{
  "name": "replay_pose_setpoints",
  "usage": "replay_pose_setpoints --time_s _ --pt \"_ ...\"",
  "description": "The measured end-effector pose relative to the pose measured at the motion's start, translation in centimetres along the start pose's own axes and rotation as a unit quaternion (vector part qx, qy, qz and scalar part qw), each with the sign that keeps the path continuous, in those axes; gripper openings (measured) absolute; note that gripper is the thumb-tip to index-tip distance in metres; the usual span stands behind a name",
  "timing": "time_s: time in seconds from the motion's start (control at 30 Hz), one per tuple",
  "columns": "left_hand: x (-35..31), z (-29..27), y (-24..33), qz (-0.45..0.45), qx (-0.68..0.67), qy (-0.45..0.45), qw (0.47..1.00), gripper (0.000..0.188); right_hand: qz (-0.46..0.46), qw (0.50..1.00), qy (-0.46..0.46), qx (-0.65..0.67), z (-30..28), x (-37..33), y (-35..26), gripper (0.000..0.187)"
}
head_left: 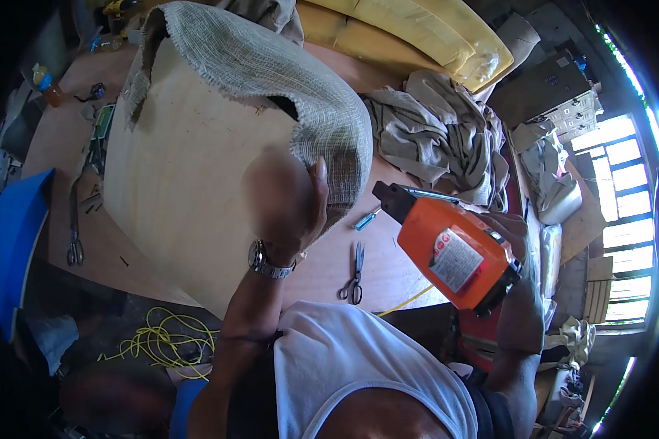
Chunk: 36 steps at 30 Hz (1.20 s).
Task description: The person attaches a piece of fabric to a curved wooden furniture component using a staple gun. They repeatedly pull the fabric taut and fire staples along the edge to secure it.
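L hand (285, 201) is raised at centre, wrist bent back, a metal watch (269, 261) on it; fingers curl around the edge of a coarse, open-weave burlap cloth (300, 88), thumb up against the fabric, pressing it to the rim of a pale, smooth plywood panel (187, 183) w/ a rounded outline. The hand is blurred, so the exact finger grip is hard to make out. The cloth drapes over the panel's upper edge, grey-green, frayed at its margin. R hand (516, 256), lower right, is wrapped around an orange stapler-type power tool (450, 252), boxy body, black nose aimed toward the cloth. Scissors (354, 274) lie on the brown table (388, 267) between both hands; crumpled grey fabric (436, 135) beyond.
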State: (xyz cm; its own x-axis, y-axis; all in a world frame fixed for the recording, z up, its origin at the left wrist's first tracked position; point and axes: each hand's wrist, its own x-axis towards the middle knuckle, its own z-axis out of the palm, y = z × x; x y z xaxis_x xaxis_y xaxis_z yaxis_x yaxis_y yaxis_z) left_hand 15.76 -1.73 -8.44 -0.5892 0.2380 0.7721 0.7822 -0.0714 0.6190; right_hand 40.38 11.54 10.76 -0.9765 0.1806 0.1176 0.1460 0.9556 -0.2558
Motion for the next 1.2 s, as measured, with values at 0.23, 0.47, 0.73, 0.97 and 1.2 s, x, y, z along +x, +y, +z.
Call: replay_pose_setpoints --time_s 0.23,0.47,0.73,0.97,1.2 --pt "-0.8 0.2 -0.9 -0.002 -0.040 0.034 0.999 0.037 0.024 0.999 -0.037 -0.005 0.6 3.4 -1.3 0.079" --pt "-0.7 -0.2 -1.4 -0.006 -0.031 0.042 0.999 0.042 0.050 0.994 -0.075 -0.057 1.9 4.8 -0.8 0.085" --pt "-1.1 0.1 -1.0 -0.009 -0.036 0.046 0.998 0.041 0.020 0.999 -0.032 0.008 3.0 2.4 -0.1 0.078" --pt "-0.6 -0.2 -0.9 -0.019 -0.013 0.023 0.999 0.041 0.091 0.992 -0.024 0.081 3.8 2.0 -1.5 0.065" --pt "0.5 -1.4 -1.0 0.071 -0.017 -0.035 0.997 0.037 0.149 0.965 0.104 0.190 3.4 -4.1 -2.8 0.068"
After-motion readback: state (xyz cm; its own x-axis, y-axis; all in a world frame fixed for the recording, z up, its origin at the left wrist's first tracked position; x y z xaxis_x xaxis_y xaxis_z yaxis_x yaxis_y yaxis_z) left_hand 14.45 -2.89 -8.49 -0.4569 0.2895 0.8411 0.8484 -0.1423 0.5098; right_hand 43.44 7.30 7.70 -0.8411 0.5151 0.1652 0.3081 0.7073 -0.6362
